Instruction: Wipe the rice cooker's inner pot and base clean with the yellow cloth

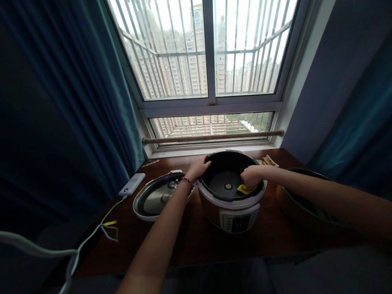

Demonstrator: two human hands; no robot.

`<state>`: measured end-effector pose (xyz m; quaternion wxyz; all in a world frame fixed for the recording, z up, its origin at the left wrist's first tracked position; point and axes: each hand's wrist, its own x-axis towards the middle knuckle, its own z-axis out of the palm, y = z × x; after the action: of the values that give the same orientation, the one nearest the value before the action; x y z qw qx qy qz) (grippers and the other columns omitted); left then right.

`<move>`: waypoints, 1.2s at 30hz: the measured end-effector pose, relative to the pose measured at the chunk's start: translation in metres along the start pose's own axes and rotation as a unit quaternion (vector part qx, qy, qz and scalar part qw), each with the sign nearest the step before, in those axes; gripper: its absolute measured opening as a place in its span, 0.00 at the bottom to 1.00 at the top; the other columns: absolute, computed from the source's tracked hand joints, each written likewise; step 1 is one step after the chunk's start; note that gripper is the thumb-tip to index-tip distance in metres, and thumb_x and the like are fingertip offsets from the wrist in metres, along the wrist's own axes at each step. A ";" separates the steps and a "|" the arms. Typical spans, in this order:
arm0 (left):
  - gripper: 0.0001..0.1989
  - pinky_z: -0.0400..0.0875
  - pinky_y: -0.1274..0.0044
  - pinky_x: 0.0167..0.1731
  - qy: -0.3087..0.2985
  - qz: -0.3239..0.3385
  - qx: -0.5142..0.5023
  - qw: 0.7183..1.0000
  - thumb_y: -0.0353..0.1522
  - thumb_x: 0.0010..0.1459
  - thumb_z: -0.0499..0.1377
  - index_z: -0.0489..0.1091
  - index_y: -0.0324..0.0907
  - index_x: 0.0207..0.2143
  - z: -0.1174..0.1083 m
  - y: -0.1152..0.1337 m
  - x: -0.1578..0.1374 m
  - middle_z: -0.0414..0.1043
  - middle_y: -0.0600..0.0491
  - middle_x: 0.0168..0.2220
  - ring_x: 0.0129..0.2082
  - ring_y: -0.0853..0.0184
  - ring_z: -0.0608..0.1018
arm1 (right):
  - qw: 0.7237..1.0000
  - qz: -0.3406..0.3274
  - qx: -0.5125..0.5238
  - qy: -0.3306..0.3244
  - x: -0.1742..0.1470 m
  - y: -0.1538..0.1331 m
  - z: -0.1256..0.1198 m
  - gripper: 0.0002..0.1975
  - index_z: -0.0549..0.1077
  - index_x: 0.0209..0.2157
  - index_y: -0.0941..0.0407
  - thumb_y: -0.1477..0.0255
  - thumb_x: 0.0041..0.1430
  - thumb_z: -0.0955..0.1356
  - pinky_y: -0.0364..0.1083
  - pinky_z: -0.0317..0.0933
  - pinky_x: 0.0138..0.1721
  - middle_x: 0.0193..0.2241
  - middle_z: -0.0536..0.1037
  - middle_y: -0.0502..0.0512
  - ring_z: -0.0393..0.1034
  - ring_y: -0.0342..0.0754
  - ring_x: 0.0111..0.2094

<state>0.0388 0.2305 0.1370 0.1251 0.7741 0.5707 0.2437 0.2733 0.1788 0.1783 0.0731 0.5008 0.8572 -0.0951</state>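
Observation:
An electric cooker, with a white upper band and a control panel on its front, stands uncovered on the wooden table. Its dark inner pot has a small round spot at the centre of the bottom. My left hand grips the pot's rim at the far left, thumb at the inner edge. Inside the pot, at the right wall, my right hand is closed on a yellow sponge with a dark underside. Left of the cooker lies its round lid, inner metal side up.
A large round basin sits at the right, partly behind my forearm. A white power bank with a cable lies at the left. Small packets rest behind the cooker. A barred window and blue curtains border the table.

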 end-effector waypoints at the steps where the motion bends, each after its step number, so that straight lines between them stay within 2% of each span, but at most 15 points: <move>1: 0.21 0.61 0.72 0.52 0.000 -0.001 -0.004 1.000 0.37 0.58 0.52 0.63 0.40 0.53 0.000 0.000 0.000 0.67 0.46 0.53 0.52 0.59 0.70 | 1.000 -0.009 0.019 -0.021 -0.007 -0.005 -0.005 0.04 0.73 0.14 0.58 0.78 0.36 0.69 0.45 0.62 0.30 0.16 0.75 0.57 0.72 0.50 0.24; 4: 0.21 0.61 0.71 0.52 0.004 -0.007 -0.019 1.000 0.37 0.58 0.53 0.63 0.40 0.53 0.001 -0.001 0.000 0.68 0.46 0.53 0.53 0.59 0.69 | 0.992 -0.033 0.085 -0.087 -0.022 -0.018 -0.014 0.09 0.75 0.18 0.57 0.77 0.44 0.64 0.42 0.61 0.27 0.18 0.76 0.53 0.70 0.45 0.22; 6: 0.21 0.61 0.70 0.52 0.009 -0.012 -0.033 0.999 0.37 0.57 0.53 0.64 0.40 0.52 0.002 -0.001 0.001 0.68 0.46 0.53 0.53 0.58 0.70 | 0.965 -0.027 0.235 -0.110 -0.026 -0.022 -0.013 0.09 0.75 0.22 0.56 0.76 0.46 0.63 0.42 0.61 0.26 0.18 0.75 0.50 0.69 0.44 0.21; 7: 0.21 0.61 0.70 0.53 0.014 -0.014 -0.042 0.999 0.36 0.57 0.54 0.64 0.40 0.52 0.003 -0.001 0.001 0.68 0.45 0.53 0.53 0.58 0.70 | 0.936 -0.018 0.333 -0.112 -0.026 -0.023 -0.011 0.09 0.75 0.24 0.56 0.76 0.45 0.63 0.42 0.61 0.26 0.18 0.75 0.49 0.69 0.43 0.20; 9: 0.21 0.60 0.69 0.54 0.033 -0.017 -0.064 0.997 0.35 0.57 0.54 0.64 0.37 0.52 0.002 0.000 0.000 0.66 0.43 0.54 0.54 0.58 0.69 | 0.849 -0.004 0.520 -0.093 -0.023 -0.022 -0.003 0.07 0.74 0.25 0.57 0.76 0.43 0.65 0.42 0.63 0.26 0.19 0.76 0.49 0.69 0.44 0.21; 11: 0.22 0.56 0.69 0.56 0.062 -0.016 -0.090 0.994 0.33 0.58 0.53 0.62 0.35 0.53 -0.001 0.002 -0.002 0.64 0.42 0.56 0.56 0.59 0.65 | 0.767 -0.008 0.640 -0.048 -0.018 -0.018 0.004 0.08 0.73 0.27 0.58 0.77 0.40 0.66 0.42 0.64 0.27 0.21 0.76 0.50 0.70 0.43 0.22; 15: 0.20 0.50 0.70 0.60 0.103 -0.008 -0.159 0.982 0.30 0.60 0.49 0.60 0.37 0.55 -0.013 0.015 -0.012 0.59 0.45 0.59 0.60 0.64 0.60 | 0.633 -0.014 0.771 0.073 -0.013 -0.013 0.007 0.16 0.72 0.31 0.58 0.82 0.35 0.66 0.39 0.64 0.27 0.25 0.77 0.49 0.70 0.41 0.23; 18: 0.18 0.58 0.70 0.57 0.061 0.007 -0.227 0.972 0.32 0.60 0.50 0.62 0.37 0.53 -0.021 0.032 -0.020 0.65 0.44 0.55 0.56 0.64 0.66 | 0.562 -0.040 0.816 0.130 -0.012 -0.014 0.004 0.22 0.70 0.34 0.58 0.85 0.32 0.65 0.42 0.67 0.32 0.29 0.78 0.50 0.73 0.44 0.29; 22: 0.21 0.73 0.73 0.42 -0.067 0.019 -0.308 0.949 0.40 0.64 0.45 0.66 0.37 0.50 -0.024 0.059 -0.030 0.74 0.45 0.44 0.44 0.64 0.77 | 0.533 -0.094 0.824 0.169 -0.005 -0.021 0.003 0.22 0.68 0.36 0.57 0.83 0.33 0.65 0.48 0.68 0.40 0.29 0.78 0.50 0.74 0.48 0.34; 24: 0.21 0.75 0.73 0.37 -0.110 0.014 -0.325 0.939 0.41 0.62 0.48 0.68 0.37 0.49 -0.022 0.070 -0.032 0.76 0.44 0.42 0.41 0.63 0.78 | 0.513 -0.108 0.829 0.195 -0.002 -0.026 0.003 0.23 0.67 0.37 0.56 0.82 0.34 0.66 0.48 0.68 0.41 0.29 0.77 0.48 0.74 0.48 0.34; 26: 0.19 0.75 0.73 0.36 -0.122 0.004 -0.326 0.937 0.40 0.59 0.53 0.69 0.36 0.47 -0.021 0.076 -0.032 0.76 0.44 0.40 0.39 0.61 0.78 | 0.500 -0.114 0.835 0.201 0.001 -0.029 0.004 0.24 0.67 0.39 0.55 0.82 0.34 0.67 0.49 0.68 0.41 0.31 0.77 0.48 0.74 0.48 0.35; 28: 0.18 0.75 0.72 0.37 -0.102 -0.009 -0.314 0.944 0.38 0.58 0.55 0.70 0.35 0.46 -0.024 0.077 -0.029 0.77 0.44 0.39 0.38 0.60 0.79 | 0.517 -0.099 0.827 0.197 0.002 -0.028 0.004 0.24 0.67 0.39 0.55 0.82 0.35 0.68 0.48 0.69 0.41 0.32 0.77 0.49 0.74 0.47 0.35; 31: 0.18 0.73 0.69 0.41 -0.014 -0.032 -0.263 0.964 0.35 0.57 0.54 0.66 0.35 0.48 -0.038 0.074 -0.020 0.74 0.44 0.43 0.41 0.59 0.77 | 0.568 -0.007 0.790 0.230 0.000 -0.016 0.007 0.17 0.67 0.33 0.55 0.81 0.37 0.68 0.47 0.69 0.38 0.32 0.76 0.52 0.73 0.46 0.33; 34: 0.21 0.64 0.66 0.52 0.087 -0.041 -0.182 0.978 0.32 0.57 0.52 0.58 0.37 0.54 -0.052 0.073 -0.008 0.65 0.42 0.54 0.52 0.57 0.69 | 0.581 0.053 0.762 0.282 -0.006 0.003 0.013 0.13 0.67 0.32 0.55 0.79 0.40 0.67 0.47 0.69 0.38 0.35 0.74 0.53 0.73 0.44 0.32; 36: 0.23 0.57 0.64 0.56 0.104 -0.034 -0.128 0.986 0.31 0.57 0.52 0.55 0.37 0.55 -0.051 0.077 -0.001 0.61 0.40 0.56 0.56 0.54 0.64 | 0.608 0.057 0.716 0.338 -0.010 0.015 0.017 0.12 0.68 0.33 0.56 0.78 0.42 0.67 0.47 0.67 0.40 0.37 0.74 0.53 0.72 0.44 0.34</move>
<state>0.0754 0.2006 0.2163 0.1710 0.7024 0.5708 0.3893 0.2919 0.1733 0.1627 -0.5984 0.4381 0.4488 -0.4985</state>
